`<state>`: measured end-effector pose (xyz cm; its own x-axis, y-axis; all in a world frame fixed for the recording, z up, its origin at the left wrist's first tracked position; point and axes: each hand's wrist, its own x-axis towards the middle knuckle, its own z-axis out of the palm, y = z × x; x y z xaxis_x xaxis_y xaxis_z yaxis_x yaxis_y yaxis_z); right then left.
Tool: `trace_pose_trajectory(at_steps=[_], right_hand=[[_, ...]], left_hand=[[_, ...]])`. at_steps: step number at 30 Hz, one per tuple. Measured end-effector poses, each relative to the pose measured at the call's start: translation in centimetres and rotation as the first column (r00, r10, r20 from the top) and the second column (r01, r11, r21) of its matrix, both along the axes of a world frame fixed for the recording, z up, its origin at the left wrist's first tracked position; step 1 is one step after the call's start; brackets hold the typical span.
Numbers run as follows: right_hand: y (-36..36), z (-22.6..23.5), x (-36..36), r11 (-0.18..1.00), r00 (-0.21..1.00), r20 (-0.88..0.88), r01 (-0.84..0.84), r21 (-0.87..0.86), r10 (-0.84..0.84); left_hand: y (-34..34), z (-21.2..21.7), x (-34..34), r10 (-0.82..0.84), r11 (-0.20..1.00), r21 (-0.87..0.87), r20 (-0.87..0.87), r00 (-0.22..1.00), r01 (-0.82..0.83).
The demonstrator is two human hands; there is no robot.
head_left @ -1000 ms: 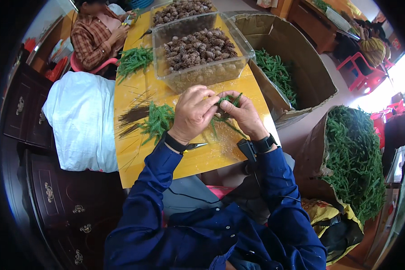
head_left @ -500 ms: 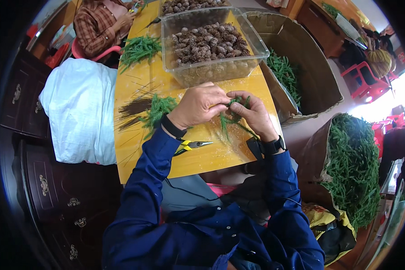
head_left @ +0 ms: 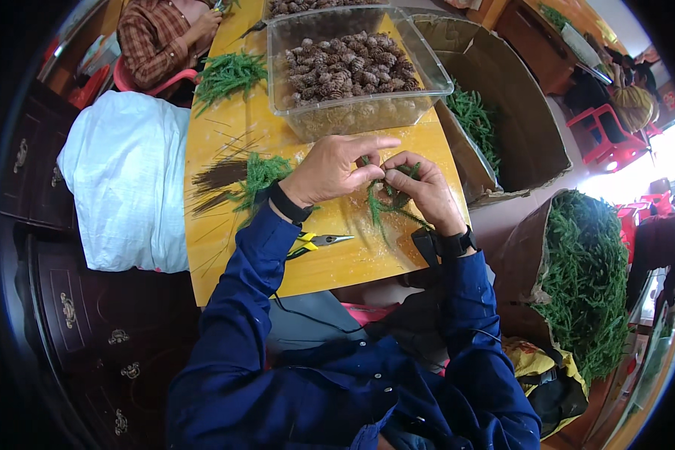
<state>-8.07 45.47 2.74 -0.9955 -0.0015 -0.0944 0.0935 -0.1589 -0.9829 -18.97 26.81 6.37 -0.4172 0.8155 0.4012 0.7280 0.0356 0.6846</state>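
Observation:
Over the wooden table [head_left: 337,271], my hands work close together on a green artificial pine sprig [head_left: 376,208]. My left hand [head_left: 331,169] pinches its upper part near the thumb, with the index finger stretched out to the right. With thumb and curled fingers, my right hand [head_left: 430,196] grips the sprig, whose stem trails down toward that wrist. The exact pinch points are partly hidden by my fingers. Yellow-and-black pliers [head_left: 324,240] lie just below my left wrist. Left of that wrist are loose green sprigs [head_left: 261,180] and a bunch of thin dark wires [head_left: 221,175].
A clear plastic bin [head_left: 364,114] of pine cones [head_left: 350,67] stands beyond my hands. Cardboard boxes with greenery [head_left: 583,277] flank the right side. A white sack [head_left: 131,187] sits at the left. Another person [head_left: 157,45] works at the far left, near more sprigs [head_left: 231,75].
My left index finger has straightened out to the right, away from the sprig. The right hand has barely moved, and the whole view has shifted slightly.

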Motion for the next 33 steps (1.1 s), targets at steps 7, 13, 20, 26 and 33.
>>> trace_pose_trajectory(at_steps=[7,13,20,26,33], right_hand=[[0.1,-0.5,0.0,0.999,1.000,-0.027,-0.006,0.047,0.007],[0.2,-0.6,0.2,0.979,0.997,-0.080,-0.001,0.203,0.018],[0.4,-0.1,-0.4,0.949,0.995,-0.099,0.002,0.314,0.030],[-0.2,-0.7,0.3,0.972,0.993,-0.116,0.059,0.227,-0.033],[-0.7,-0.7,0.6,0.903,0.986,-0.156,0.124,0.411,-0.064]], left_hand=[[-0.4,-0.7,-0.8,-0.025,0.999,0.042,-0.134,0.991,0.031],[-0.5,-0.8,-0.4,-0.018,0.999,-0.032,-0.113,0.993,0.015],[0.0,0.0,-1.0,0.007,0.985,-0.171,0.054,0.998,0.002],[0.2,-1.1,-0.4,0.000,1.000,-0.004,-0.070,0.998,-0.001],[0.2,-1.5,0.1,0.114,0.984,-0.148,0.110,0.987,-0.097]])
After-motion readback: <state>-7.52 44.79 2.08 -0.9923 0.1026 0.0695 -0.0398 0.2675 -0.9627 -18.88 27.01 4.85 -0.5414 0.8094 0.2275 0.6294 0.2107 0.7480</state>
